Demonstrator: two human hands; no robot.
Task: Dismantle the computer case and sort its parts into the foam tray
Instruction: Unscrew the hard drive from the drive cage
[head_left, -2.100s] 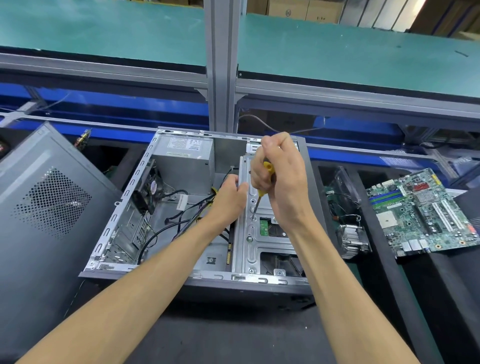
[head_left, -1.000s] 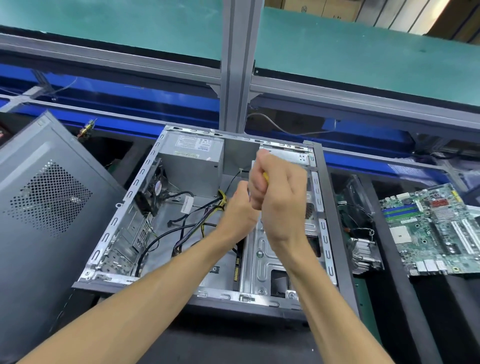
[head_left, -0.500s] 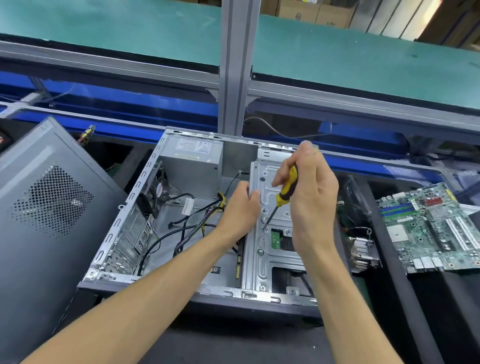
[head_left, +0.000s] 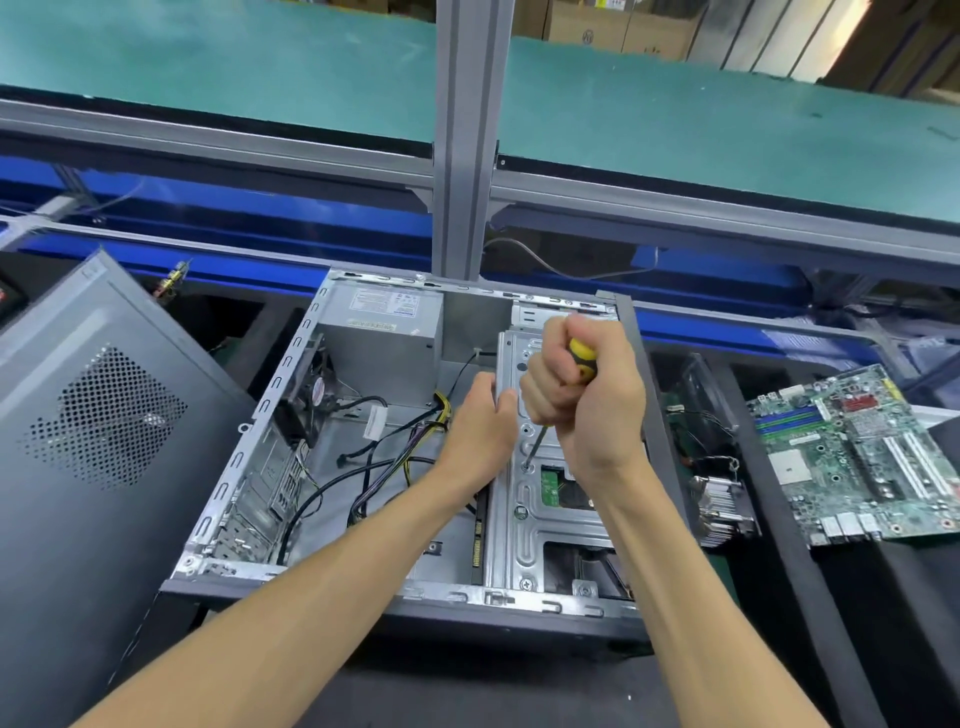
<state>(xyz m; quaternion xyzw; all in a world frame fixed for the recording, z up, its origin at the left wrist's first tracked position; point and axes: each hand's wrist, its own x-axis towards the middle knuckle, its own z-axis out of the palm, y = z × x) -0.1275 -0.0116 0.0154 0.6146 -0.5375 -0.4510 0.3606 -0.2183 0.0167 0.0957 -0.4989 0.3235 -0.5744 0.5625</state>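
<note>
Two hands work inside the open computer case (head_left: 363, 467), which lies on its side at the centre of the bench. At 9 o'clock, the removed side panel (head_left: 104, 441) leans against the case. The left hand (head_left: 480, 431) grips the edge of the drive cage (head_left: 524, 530), fingers curled round it. The right hand (head_left: 592, 400) holds a yellow-handled screwdriver (head_left: 581, 358) in a fist, tip on a cage screw. At 3 o'clock, the motherboard (head_left: 852, 457) rests on the black foam tray (head_left: 909, 597), with a heatsink (head_left: 722, 509) between it and the case.
</note>
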